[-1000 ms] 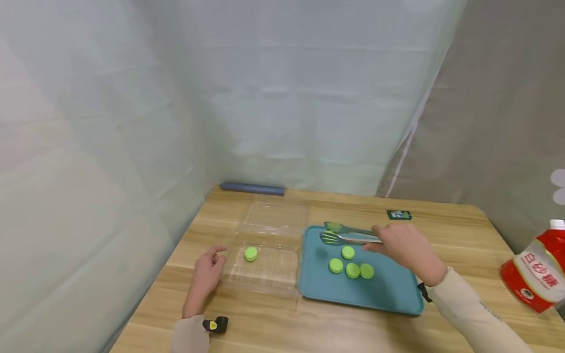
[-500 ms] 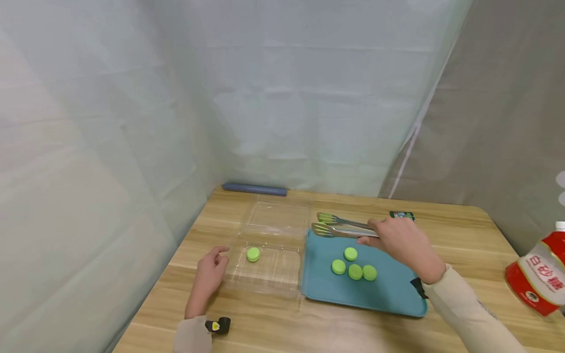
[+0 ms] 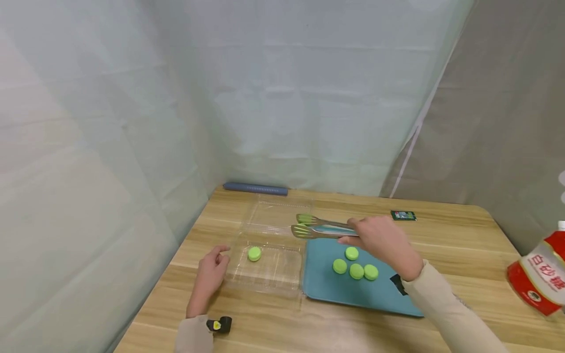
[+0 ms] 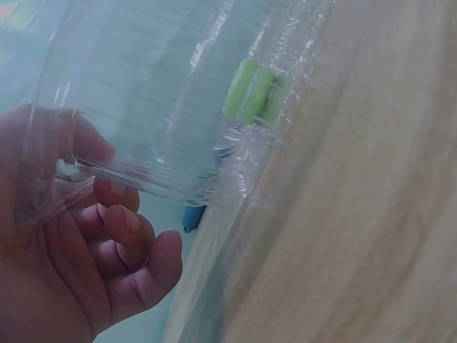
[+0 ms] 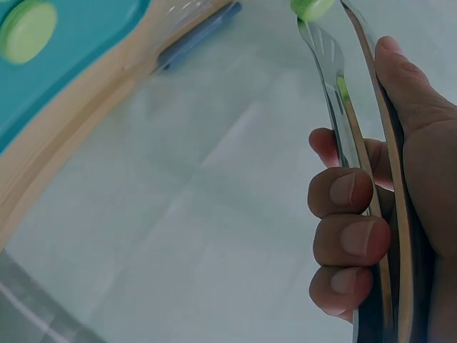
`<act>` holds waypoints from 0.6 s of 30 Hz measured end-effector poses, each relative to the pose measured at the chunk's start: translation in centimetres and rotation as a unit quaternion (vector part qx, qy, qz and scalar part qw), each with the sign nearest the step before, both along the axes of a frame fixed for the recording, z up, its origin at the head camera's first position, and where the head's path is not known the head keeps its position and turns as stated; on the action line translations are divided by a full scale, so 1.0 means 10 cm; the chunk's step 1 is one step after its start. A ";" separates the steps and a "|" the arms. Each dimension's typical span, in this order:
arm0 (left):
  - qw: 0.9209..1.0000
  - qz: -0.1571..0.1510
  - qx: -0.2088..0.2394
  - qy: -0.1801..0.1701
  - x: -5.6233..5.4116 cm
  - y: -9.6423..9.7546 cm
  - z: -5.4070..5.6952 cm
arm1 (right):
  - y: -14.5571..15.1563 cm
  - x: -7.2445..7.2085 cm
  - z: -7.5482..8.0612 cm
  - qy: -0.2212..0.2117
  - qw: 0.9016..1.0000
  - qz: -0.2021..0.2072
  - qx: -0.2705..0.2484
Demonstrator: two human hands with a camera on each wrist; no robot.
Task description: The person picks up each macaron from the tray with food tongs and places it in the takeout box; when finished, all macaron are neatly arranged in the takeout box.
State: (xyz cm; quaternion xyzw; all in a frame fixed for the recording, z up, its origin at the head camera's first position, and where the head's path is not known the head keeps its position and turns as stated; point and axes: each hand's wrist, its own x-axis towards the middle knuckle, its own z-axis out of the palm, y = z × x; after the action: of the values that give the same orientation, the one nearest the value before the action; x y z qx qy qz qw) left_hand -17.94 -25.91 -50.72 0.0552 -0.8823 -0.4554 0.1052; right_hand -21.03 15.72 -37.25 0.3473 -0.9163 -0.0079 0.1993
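Note:
My right hand [image 3: 383, 240] grips slotted metal tongs [image 3: 302, 231] with curled fingers. Between the tong heads is a green macaron [image 5: 312, 7], held above the gap between the tray and the clear box. My left hand [image 3: 211, 270] holds the left edge of the clear plastic clamshell box [image 3: 282, 282], its rim between thumb and fingers [image 4: 153, 275]. The box lies open, lid towards the back. One green macaron [image 3: 254, 253] sits in its base near the left end. Several more macarons [image 3: 339, 266] lie on the blue tray [image 3: 326, 291], partly covered by my right forearm.
At the back left edge of the wooden table lies a long dark blue object [image 3: 256, 189]. A small green card-like item [image 3: 403, 215] is behind the tray. On the right stands a red and white sugar bag [image 3: 540, 274]. Curtains hang behind the table.
My right hand has carried the tongs and macaron leftward, from over the tray's back left corner towards the clear box. My left hand stays at the box edge.

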 end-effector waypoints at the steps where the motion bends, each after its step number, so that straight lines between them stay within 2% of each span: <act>1: 1.000 -0.001 0.001 -0.001 0.00 0.00 0.00 | -0.03 -0.01 0.00 0.005 1.000 0.005 0.001; 3: 1.000 -0.001 -0.001 -0.003 0.00 0.00 0.00 | -0.09 -0.02 -0.01 0.014 1.000 0.013 0.005; 18: 1.000 0.000 0.000 0.000 0.01 -0.01 -0.01 | -0.47 -0.08 -0.16 0.000 0.999 0.045 0.015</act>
State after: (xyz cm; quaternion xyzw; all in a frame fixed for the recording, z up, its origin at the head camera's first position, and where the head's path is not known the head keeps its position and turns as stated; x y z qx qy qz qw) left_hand -17.83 -26.04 -50.83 0.0548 -0.8822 -0.4556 0.1054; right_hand -21.87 10.99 -38.87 0.3907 -0.8997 -0.0124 0.1943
